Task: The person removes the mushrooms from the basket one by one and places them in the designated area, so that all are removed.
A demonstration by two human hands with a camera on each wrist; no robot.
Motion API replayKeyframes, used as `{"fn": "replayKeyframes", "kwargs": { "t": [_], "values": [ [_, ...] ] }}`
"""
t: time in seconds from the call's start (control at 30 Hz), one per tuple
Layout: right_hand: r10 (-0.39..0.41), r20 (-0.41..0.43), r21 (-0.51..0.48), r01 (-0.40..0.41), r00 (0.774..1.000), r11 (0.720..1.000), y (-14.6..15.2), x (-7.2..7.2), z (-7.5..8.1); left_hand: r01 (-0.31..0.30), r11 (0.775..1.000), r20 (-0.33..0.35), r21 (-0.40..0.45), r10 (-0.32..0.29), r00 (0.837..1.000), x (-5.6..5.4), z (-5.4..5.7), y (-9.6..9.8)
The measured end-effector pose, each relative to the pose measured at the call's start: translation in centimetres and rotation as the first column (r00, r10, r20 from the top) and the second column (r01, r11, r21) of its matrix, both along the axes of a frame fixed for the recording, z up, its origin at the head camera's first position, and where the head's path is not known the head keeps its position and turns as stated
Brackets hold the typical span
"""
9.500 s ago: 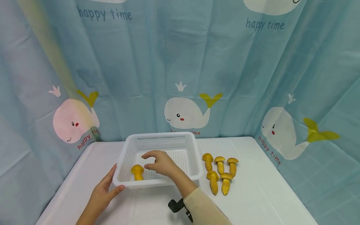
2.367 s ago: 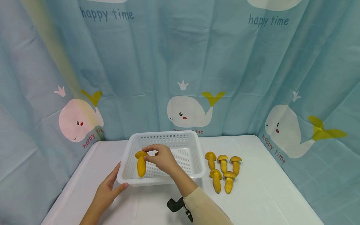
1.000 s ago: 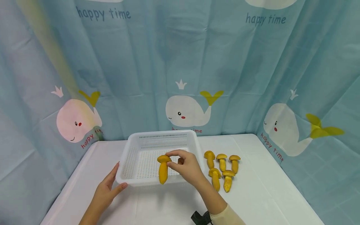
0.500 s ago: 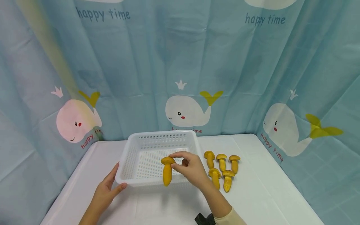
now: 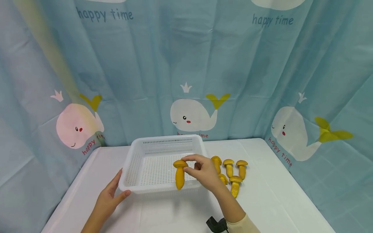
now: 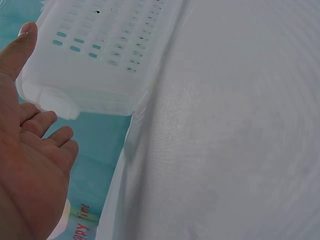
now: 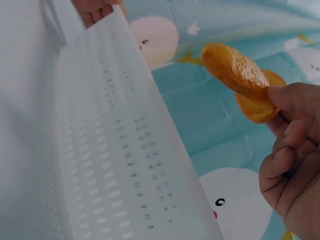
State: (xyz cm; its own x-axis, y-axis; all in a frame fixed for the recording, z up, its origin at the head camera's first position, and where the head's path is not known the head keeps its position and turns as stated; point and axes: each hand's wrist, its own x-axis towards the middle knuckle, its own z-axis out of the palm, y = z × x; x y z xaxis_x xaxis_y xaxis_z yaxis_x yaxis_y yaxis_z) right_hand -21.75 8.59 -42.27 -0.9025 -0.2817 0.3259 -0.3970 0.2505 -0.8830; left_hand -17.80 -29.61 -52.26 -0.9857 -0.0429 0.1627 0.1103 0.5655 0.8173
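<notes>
A yellow mushroom [image 5: 180, 176] hangs cap up over the front of the white plastic basket [image 5: 151, 188]. My right hand [image 5: 205, 173] pinches it near the cap between thumb and forefinger. In the right wrist view, the mushroom's glossy stem [image 7: 232, 70] stands clear of the basket rim. My left hand [image 5: 106, 197] holds the basket's front left corner, thumb at the front and fingers along the left side. From the left wrist, the hand's fingertips [image 6: 62, 135] curl near the rim. No mushroom shows inside the basket.
Right of the basket, several more yellow mushrooms [image 5: 234, 186] lie on the white tabletop [image 5: 271, 194] in two rows; my right hand partly covers the nearer ones. A blue whale-print curtain [image 5: 140, 81] encloses the back and sides.
Earlier the mushroom lay in the basket's left part beside my open right hand. It was then pinched, lifted and carried right. Lately it moves slightly further right; my left hand stays at the corner.
</notes>
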Motion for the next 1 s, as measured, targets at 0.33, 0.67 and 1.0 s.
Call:
{"fn": "replayKeyframes", "kwargs": {
  "t": [0.33,0.67,1.0],
  "values": [
    [-0.026,-0.027,0.029,0.027,0.999,0.999,0.8,-0.2,0.2,-0.001,1.0,0.024,0.001,0.001,1.0,0.2,0.1,-0.1],
    [-0.039,-0.029,0.034,0.04,0.999,0.999,2.2,-0.5,0.7,0.004,1.0,0.033,0.007,-0.004,0.999,0.1,0.3,-0.1],
    [-0.062,-0.101,0.039,0.066,0.993,0.997,3.9,-0.9,1.1,0.001,1.0,0.053,0.023,-0.002,0.999,-0.2,0.3,0.1]
  ]
}}
